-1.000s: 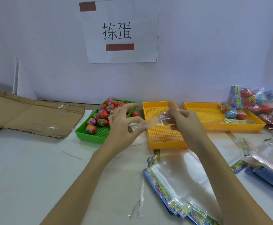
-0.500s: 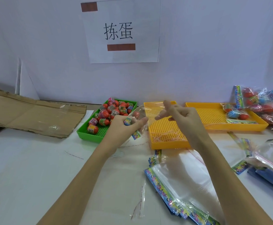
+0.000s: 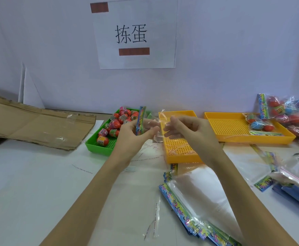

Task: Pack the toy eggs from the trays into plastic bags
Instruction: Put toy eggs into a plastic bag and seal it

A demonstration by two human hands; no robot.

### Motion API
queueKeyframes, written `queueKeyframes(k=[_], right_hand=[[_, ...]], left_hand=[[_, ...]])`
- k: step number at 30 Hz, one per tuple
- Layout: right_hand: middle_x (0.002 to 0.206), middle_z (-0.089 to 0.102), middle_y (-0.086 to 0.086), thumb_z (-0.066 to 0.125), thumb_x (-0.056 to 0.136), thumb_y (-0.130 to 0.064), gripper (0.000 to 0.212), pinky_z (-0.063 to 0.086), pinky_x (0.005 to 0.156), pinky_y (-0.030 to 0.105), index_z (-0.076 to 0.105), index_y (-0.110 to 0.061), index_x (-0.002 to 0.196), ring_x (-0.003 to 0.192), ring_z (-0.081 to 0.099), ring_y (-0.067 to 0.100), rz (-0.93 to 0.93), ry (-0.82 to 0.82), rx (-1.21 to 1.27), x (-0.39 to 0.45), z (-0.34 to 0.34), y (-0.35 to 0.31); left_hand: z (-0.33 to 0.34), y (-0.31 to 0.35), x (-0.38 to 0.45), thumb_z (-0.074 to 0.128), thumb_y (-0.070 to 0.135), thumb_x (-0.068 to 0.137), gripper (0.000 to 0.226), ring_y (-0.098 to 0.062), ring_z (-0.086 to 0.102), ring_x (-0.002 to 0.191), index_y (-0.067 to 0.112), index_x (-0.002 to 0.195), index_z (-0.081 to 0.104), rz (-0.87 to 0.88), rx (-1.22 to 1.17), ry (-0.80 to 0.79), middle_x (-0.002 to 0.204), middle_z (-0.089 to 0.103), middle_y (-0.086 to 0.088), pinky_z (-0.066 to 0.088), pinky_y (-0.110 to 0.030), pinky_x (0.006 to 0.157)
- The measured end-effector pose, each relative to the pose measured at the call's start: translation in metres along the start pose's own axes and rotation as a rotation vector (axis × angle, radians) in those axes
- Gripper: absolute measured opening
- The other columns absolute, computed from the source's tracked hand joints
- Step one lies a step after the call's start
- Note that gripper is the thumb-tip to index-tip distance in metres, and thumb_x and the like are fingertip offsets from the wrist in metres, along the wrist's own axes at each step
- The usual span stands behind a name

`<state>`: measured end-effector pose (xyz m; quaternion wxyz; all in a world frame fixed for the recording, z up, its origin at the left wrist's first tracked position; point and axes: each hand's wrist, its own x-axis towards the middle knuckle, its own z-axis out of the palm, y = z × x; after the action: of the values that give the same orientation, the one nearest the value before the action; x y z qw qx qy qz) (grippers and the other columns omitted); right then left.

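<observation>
Between my hands, above the gap between the green and yellow trays, I hold a clear plastic bag (image 3: 156, 127). Its colourful header strip stands upright. My left hand (image 3: 133, 134) grips the bag at the strip. The fingers and thumb of my right hand (image 3: 186, 130) pinch the clear film on the other side. Several red toy eggs (image 3: 120, 121) lie in the green tray (image 3: 99, 147) just behind my left hand. No egg shows inside the held bag.
The yellow tray (image 3: 180, 155) under my right hand holds no eggs. A second yellow tray (image 3: 230, 130) has one packed bag (image 3: 258, 125), with more packed bags (image 3: 287, 110) piled at far right. Empty bags (image 3: 194, 201) are stacked near me; flattened cardboard (image 3: 29, 125) lies left.
The bag has turned in my hands, so its colourful strip now stands upright at my left hand. My right hand has shifted its pinch on the clear film.
</observation>
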<state>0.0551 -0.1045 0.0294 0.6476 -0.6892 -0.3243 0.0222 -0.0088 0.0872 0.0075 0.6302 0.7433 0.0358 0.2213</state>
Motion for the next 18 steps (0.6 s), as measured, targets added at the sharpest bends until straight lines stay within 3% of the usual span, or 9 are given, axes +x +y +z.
queueKeyframes(k=[3, 7, 12, 18], right_hand=[[0.098, 0.080, 0.009, 0.066, 0.098, -0.036, 0.030, 0.061, 0.080, 0.024, 0.081, -0.010, 0.102, 0.095, 0.078, 0.022, 0.138, -0.053, 0.187, -0.0004, 0.0037, 0.0025], [0.114, 0.078, 0.005, 0.069, 0.098, -0.037, 0.028, 0.054, 0.095, 0.018, 0.083, -0.014, 0.104, 0.118, 0.070, 0.012, 0.175, -0.096, 0.289, 0.0000, 0.0001, 0.0044], [0.122, 0.073, 0.019, 0.072, 0.096, -0.027, 0.041, 0.059, 0.092, 0.027, 0.070, 0.004, 0.123, 0.117, 0.071, 0.027, 0.355, -0.066, 0.627, 0.0042, -0.0027, 0.0031], [0.120, 0.075, 0.013, 0.074, 0.093, -0.026, 0.026, 0.059, 0.093, 0.028, 0.080, -0.007, 0.110, 0.115, 0.072, 0.024, 0.404, -0.137, 0.538, 0.0016, -0.0033, 0.0063]], left_hand=[[-0.0002, 0.0004, -0.0001, 0.084, 0.017, 0.088, 0.010, -0.016, 0.075, 0.079, 0.020, 0.096, 0.079, -0.007, -0.038, 0.005, 0.088, 0.080, -0.003, 0.058, -0.020, 0.077], [0.0017, 0.0000, -0.0009, 0.083, 0.014, 0.088, 0.012, -0.017, 0.075, 0.075, 0.013, 0.100, 0.080, 0.009, -0.066, 0.022, 0.086, 0.080, -0.005, 0.058, -0.019, 0.071], [0.0055, 0.0008, -0.0018, 0.085, 0.019, 0.085, 0.016, -0.015, 0.076, 0.080, 0.016, 0.101, 0.080, 0.021, -0.085, 0.037, 0.090, 0.081, -0.002, 0.058, -0.020, 0.074], [0.0051, 0.0055, -0.0040, 0.086, 0.023, 0.086, 0.022, -0.021, 0.078, 0.090, 0.020, 0.107, 0.078, 0.039, -0.108, -0.048, 0.097, 0.081, -0.003, 0.062, -0.026, 0.079]])
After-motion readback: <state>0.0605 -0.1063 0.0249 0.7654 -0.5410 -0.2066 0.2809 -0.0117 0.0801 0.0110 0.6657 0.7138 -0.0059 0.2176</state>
